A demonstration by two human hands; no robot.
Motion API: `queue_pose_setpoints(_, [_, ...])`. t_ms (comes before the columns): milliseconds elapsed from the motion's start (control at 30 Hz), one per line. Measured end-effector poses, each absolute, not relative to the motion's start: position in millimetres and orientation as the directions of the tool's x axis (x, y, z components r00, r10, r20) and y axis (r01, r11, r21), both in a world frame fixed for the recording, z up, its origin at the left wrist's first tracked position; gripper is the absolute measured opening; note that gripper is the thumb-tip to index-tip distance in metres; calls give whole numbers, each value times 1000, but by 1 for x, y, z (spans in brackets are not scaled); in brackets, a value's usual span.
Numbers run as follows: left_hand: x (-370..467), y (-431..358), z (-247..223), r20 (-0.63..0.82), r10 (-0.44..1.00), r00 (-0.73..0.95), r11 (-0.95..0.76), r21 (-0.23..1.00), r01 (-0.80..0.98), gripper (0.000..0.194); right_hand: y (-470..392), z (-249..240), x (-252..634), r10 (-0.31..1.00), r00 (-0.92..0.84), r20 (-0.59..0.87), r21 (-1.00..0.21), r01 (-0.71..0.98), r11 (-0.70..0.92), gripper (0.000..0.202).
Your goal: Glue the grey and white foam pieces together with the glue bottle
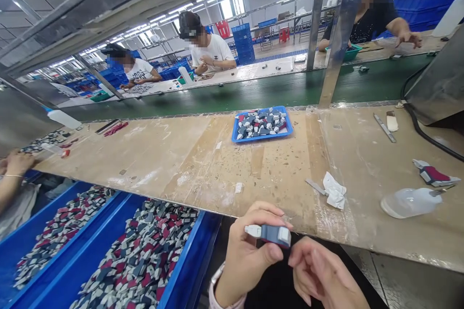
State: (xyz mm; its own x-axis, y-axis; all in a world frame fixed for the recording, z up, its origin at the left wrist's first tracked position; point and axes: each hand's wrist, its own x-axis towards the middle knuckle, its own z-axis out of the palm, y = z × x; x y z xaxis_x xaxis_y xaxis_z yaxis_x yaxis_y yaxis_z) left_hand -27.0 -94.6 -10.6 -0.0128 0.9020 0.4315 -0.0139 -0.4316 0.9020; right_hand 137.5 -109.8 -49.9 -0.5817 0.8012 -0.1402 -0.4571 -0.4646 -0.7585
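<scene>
My left hand pinches a small dark blue and white plastic part between thumb and fingers, above the table's front edge. A pale tip sticks out at its left end and a white block sits at its right end. Just right of the part is my right hand, its fingers bent and close together; whether anything is between them cannot be made out. Beyond the hands, a blue tray full of similar grey, white and dark red parts rests on the brown table.
Blue bins of parts stand lower left. A clear bottle, crumpled tissue, blade and red-grey part lie right. A metal post rises before the green belt. Other people sit beyond; someone's arm reaches in left.
</scene>
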Motion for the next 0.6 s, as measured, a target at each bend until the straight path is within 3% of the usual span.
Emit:
queue_pose_setpoints(167, [-33,-88,-9,375,870,321,-345,927,-147,45,-111,-50,133,727,-687,14,-684,-537,-494,64])
queue_pose_setpoints(300, [-30,-88,-6,335,819,466,-273,942,-197,47,-120,-56,126,672,-730,124,-658,-568,-495,61])
queue_pose_setpoints(600, [-21,-94,-9,226,816,532,-113,965,-236,65,-128,-52,126,728,-682,-68,-753,-444,-486,53])
